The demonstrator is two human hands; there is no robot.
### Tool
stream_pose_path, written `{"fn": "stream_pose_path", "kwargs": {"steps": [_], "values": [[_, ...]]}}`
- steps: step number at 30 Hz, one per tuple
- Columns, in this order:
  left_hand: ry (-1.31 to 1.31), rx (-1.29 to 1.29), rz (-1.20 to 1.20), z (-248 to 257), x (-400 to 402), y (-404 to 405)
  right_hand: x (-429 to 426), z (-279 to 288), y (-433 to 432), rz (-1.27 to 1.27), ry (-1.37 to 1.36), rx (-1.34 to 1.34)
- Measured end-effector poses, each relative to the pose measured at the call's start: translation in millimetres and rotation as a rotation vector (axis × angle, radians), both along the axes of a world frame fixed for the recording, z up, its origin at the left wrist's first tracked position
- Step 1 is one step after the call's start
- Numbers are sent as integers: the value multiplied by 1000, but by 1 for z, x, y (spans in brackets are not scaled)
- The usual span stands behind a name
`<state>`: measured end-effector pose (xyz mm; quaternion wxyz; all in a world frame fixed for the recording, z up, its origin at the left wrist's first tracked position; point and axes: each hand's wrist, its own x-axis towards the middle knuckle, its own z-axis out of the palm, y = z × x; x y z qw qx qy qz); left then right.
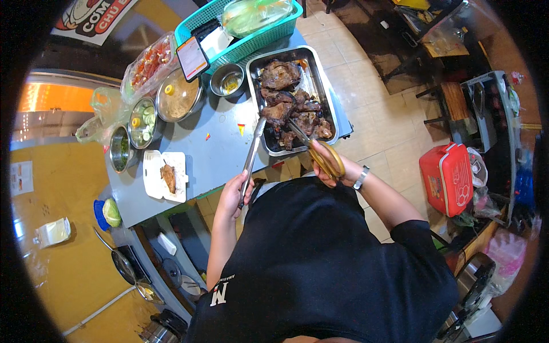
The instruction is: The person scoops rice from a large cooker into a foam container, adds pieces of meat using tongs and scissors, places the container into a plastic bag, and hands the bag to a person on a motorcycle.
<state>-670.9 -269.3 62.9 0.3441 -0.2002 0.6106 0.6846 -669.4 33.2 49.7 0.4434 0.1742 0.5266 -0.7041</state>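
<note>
My left hand [236,193] grips a long pair of metal tongs [252,150], whose tips reach a browned piece of grilled meat [278,113] in the steel tray [327,85]. In my right hand [322,165] are scissors with gold-coloured handles [336,159]. Their blades point into the tray at the same piece; whether they are cutting it I cannot tell. More dark grilled pieces [281,75] lie around it in the tray. To the left, an open white foam box [153,176] holds one piece of cooked meat [168,178].
On the grey table [201,148] stand a bowl of sliced cucumber [148,120], a lidded pan [178,96], a small metal bowl [227,81] and a bowl of chopped greens [123,148]. A phone [192,58] leans against a turquoise basket [257,48]. A red cooler [444,178] sits at right.
</note>
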Motion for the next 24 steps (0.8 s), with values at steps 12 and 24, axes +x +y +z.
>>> {"fn": "stream_pose_path", "kwargs": {"steps": [12, 24], "values": [[812, -1124, -534, 74, -63, 38, 2, 9, 23, -204, -63, -445], [909, -1004, -656, 60, -102, 51, -9, -11, -39, -383, -137, -908]]}}
